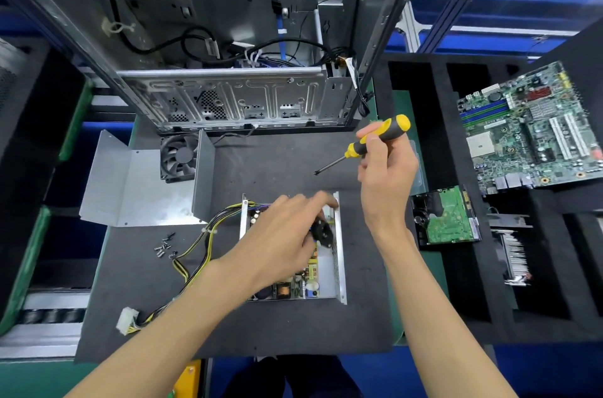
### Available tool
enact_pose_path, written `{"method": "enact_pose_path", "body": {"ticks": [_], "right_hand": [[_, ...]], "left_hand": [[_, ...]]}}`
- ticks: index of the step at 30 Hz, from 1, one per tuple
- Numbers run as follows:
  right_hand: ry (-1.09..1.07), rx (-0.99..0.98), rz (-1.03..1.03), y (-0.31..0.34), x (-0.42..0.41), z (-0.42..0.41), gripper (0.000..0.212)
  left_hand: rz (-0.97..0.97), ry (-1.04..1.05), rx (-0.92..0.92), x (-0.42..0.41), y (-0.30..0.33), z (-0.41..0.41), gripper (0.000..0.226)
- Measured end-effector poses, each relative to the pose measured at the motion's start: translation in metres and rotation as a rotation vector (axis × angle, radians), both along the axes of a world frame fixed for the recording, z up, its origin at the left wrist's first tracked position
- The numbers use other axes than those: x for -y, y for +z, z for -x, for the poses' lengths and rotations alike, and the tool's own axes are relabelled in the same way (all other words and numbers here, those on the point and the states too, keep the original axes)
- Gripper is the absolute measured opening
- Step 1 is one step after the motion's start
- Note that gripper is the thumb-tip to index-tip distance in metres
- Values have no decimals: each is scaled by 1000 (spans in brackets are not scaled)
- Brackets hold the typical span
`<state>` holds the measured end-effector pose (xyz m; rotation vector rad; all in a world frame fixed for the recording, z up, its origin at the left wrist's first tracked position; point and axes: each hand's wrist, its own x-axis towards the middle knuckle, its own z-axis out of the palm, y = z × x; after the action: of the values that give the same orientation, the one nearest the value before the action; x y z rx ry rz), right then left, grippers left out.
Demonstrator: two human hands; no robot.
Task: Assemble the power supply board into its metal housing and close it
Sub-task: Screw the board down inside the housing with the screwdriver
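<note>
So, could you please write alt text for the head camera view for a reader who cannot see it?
A person's left hand grips a black part over the power supply board in its open metal housing, while the right hand holds a yellow-and-black screwdriver above. Loose screws and the metal cover lie to the left.

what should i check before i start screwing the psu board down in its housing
1. Board seated in housing: the power supply board lies inside the metal housing; flush seating cannot tell, the left hand covers much of it.
2. Black socket part: held by the left hand over the board, not yet fixed: not ok.
3. Screwdriver: gripped in the right hand, tip in the air and clear of the board: ok.
4. Screws: loose cluster on the mat left of the housing, none on the tip: not ok.
5. Cable bundle: exits the housing's left side; pinched or not, cannot tell.
6. Cover with fan: set aside, open: ok.
</note>
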<state>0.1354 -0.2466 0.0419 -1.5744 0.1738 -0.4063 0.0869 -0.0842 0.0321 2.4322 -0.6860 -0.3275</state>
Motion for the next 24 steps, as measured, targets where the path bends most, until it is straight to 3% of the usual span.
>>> {"method": "enact_pose_path", "body": {"ticks": [3, 9, 17, 24], "right_hand": [[36, -11, 54, 1, -2, 2, 17], [138, -17, 251, -10, -7, 6, 19], [246, -82, 519, -21, -6, 12, 32], [258, -101, 551, -21, -5, 16, 34]], "left_hand": [[-10, -103, 86, -9, 0, 17, 53], [-116, -215, 195, -15, -15, 42, 16], [-121, -195, 219, -12, -15, 45, 26], [-107, -177, 227, -12, -17, 46, 20]]}}
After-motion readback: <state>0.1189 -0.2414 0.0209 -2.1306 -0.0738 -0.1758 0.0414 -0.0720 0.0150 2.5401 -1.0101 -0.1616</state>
